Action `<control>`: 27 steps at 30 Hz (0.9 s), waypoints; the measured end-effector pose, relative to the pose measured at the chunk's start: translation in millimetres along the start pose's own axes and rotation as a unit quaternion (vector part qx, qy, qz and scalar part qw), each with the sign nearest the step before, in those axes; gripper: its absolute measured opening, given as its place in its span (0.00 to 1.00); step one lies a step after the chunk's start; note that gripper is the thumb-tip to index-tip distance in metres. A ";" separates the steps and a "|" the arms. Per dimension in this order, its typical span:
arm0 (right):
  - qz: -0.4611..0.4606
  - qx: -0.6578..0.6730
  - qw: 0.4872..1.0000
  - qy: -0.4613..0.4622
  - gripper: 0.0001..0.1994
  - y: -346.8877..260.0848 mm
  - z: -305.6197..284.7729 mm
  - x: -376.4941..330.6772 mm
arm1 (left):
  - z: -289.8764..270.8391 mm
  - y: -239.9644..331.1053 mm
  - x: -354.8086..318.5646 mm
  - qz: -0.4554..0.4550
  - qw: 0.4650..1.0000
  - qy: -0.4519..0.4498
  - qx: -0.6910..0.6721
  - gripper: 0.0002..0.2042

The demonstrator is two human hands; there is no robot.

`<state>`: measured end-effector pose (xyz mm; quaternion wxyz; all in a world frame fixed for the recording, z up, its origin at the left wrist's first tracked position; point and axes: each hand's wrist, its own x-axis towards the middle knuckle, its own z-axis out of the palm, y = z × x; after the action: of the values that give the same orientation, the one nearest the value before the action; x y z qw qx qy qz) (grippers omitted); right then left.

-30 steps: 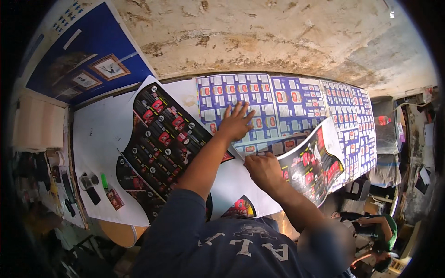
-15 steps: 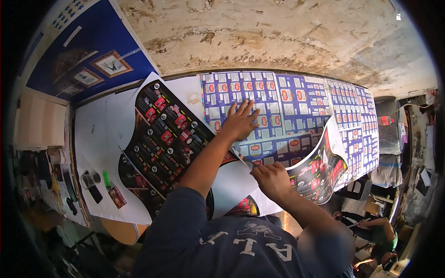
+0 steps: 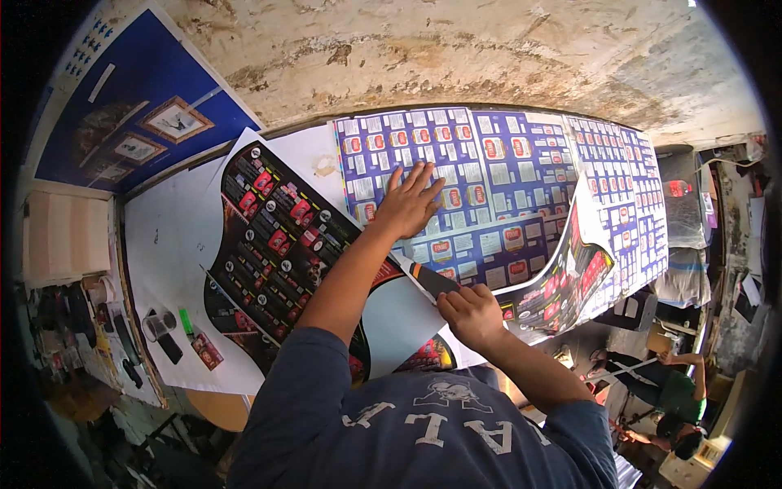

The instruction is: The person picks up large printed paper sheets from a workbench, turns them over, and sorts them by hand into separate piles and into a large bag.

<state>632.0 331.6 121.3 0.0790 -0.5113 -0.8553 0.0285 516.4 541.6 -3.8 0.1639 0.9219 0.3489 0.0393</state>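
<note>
My left hand (image 3: pixel 410 203) lies flat with fingers spread on a large blue printed sheet (image 3: pixel 489 175) of small red and white labels, spread over the table. My right hand (image 3: pixel 468 314) pinches the near edge of a black printed sheet (image 3: pixel 562 281) with red panels, which curls up on the right over the blue sheet. Another black printed sheet (image 3: pixel 273 236) with red panels lies on the left, partly under my left forearm.
White paper (image 3: pixel 163 244) covers the table's left part, with a green marker (image 3: pixel 186 319), a small card (image 3: pixel 205 350) and dark small items on it. A blue poster (image 3: pixel 122 114) hangs at upper left. A person (image 3: pixel 668 391) sits at lower right. Shelves with clutter (image 3: pixel 65 326) stand on the left.
My right hand has pulled the curling black sheet down toward me, uncovering more of the blue sheet. My left hand stays pressed on the blue sheet.
</note>
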 end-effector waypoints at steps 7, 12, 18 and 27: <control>0.012 0.006 1.000 -0.018 0.10 -5.8 -2.0 -2.5 | 0.5 3.8 -0.2 0.001 1.000 0.007 -0.014 0.25; 0.092 -0.064 0.987 -0.118 0.20 -8.2 -36.2 5.2 | 2.4 1.1 -3.1 -0.007 0.997 0.048 -0.064 0.25; 0.149 -0.083 0.978 -0.121 0.32 4.3 -58.0 12.6 | -62.9 8.4 -46.6 -0.043 0.992 -0.060 -0.106 0.16; 0.143 -0.057 0.987 -0.048 0.20 61.2 -28.0 22.8 | -30.8 23.0 -121.9 -0.067 0.955 0.129 -0.260 0.11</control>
<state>679.3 379.9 143.4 0.0037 -0.6297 -0.7766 0.0156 433.3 453.9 38.0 0.3540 0.8087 0.4060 0.2362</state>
